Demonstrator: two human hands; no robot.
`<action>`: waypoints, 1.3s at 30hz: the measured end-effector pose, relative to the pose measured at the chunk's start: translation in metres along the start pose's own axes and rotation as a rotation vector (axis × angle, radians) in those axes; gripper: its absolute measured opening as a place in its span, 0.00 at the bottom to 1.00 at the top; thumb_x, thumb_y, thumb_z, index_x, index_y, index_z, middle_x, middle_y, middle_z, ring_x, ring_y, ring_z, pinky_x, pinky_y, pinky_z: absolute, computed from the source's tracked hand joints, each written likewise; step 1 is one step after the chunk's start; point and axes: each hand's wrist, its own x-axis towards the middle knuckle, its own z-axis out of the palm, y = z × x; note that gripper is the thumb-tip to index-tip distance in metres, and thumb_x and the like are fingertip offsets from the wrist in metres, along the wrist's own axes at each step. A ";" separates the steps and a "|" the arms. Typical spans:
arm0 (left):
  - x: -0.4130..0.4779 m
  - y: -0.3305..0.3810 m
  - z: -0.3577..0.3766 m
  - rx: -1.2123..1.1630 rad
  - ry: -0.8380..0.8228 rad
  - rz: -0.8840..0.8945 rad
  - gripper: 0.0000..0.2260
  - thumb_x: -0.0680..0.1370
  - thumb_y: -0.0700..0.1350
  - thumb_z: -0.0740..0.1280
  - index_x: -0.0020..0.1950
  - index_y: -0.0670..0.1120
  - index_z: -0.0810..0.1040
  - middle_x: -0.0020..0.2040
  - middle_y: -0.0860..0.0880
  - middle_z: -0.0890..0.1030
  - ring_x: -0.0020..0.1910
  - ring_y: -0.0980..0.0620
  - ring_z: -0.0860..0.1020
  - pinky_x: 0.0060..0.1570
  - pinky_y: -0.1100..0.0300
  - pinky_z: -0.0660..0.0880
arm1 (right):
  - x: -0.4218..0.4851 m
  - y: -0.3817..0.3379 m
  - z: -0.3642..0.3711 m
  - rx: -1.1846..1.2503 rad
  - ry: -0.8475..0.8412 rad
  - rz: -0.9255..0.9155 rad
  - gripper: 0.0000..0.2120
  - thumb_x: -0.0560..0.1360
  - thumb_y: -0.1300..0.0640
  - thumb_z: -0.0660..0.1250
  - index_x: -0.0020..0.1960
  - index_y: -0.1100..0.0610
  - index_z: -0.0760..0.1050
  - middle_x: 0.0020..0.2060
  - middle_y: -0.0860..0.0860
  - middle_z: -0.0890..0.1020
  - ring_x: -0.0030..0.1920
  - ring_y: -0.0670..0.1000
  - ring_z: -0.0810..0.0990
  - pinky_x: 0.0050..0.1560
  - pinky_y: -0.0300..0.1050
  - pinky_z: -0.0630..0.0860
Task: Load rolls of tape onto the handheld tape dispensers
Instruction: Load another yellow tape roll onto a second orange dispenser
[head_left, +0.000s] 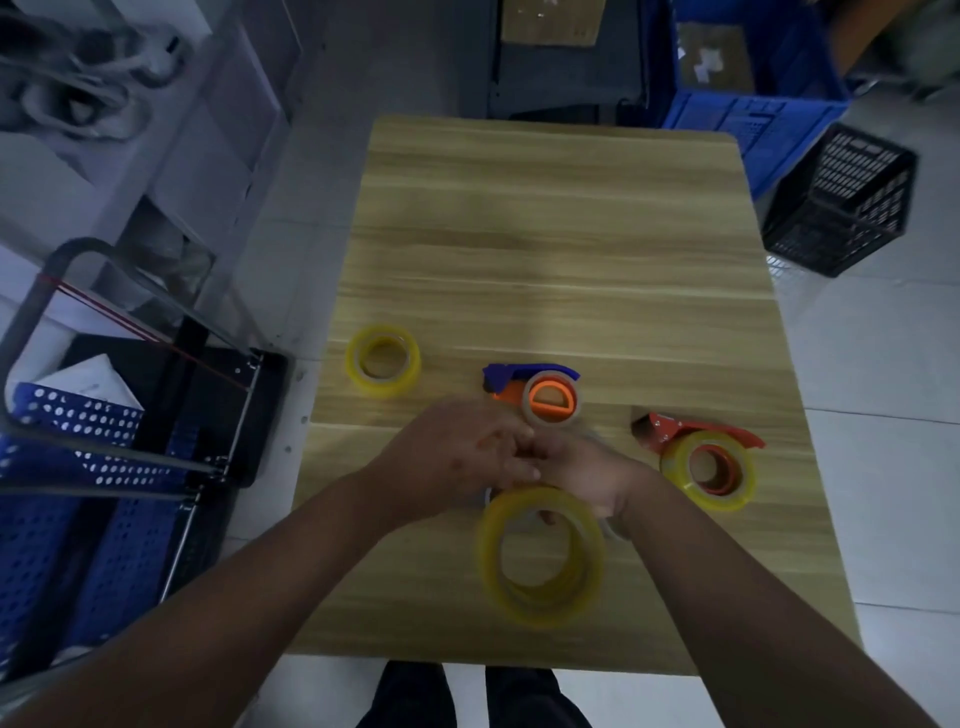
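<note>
I hold a large yellow tape roll (540, 558) above the near part of the wooden table (561, 218); it is blurred. My right hand (589, 480) grips its top rim, and one finger shows through the core. My left hand (457, 457) curls its fingers against the right hand's fingers at the same rim; the exact pinch is hidden. Behind the hands lies a blue and orange dispenser (535, 392) with a roll on it. To the right, a red dispenser (698, 457) carries a yellow roll. A loose yellow roll (383, 360) lies at the left.
A metal trolley (104, 447) with blue perforated panels stands close to the table's left side. A black crate (841, 202) and a blue crate (748, 119) sit on the floor at the far right. My legs (467, 696) are at the near edge.
</note>
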 end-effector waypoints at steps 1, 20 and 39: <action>0.000 0.001 0.002 0.036 0.002 0.078 0.08 0.75 0.49 0.72 0.52 0.49 0.83 0.50 0.50 0.82 0.47 0.50 0.79 0.46 0.55 0.73 | 0.001 0.002 -0.001 0.044 -0.022 0.030 0.10 0.80 0.60 0.64 0.58 0.64 0.74 0.41 0.58 0.79 0.32 0.52 0.77 0.25 0.40 0.73; -0.025 -0.009 0.029 -0.203 0.133 -0.324 0.02 0.76 0.48 0.62 0.47 0.54 0.74 0.47 0.50 0.82 0.45 0.53 0.79 0.45 0.55 0.75 | 0.009 0.077 0.019 0.838 0.040 -0.034 0.33 0.74 0.35 0.58 0.68 0.57 0.72 0.63 0.61 0.79 0.62 0.59 0.78 0.66 0.57 0.71; -0.059 -0.044 0.104 -0.201 0.024 -0.857 0.03 0.74 0.41 0.70 0.41 0.46 0.77 0.71 0.46 0.66 0.73 0.57 0.59 0.60 0.67 0.58 | 0.039 0.123 0.009 -0.073 0.779 0.067 0.21 0.82 0.51 0.58 0.74 0.49 0.64 0.59 0.49 0.76 0.59 0.51 0.75 0.58 0.45 0.71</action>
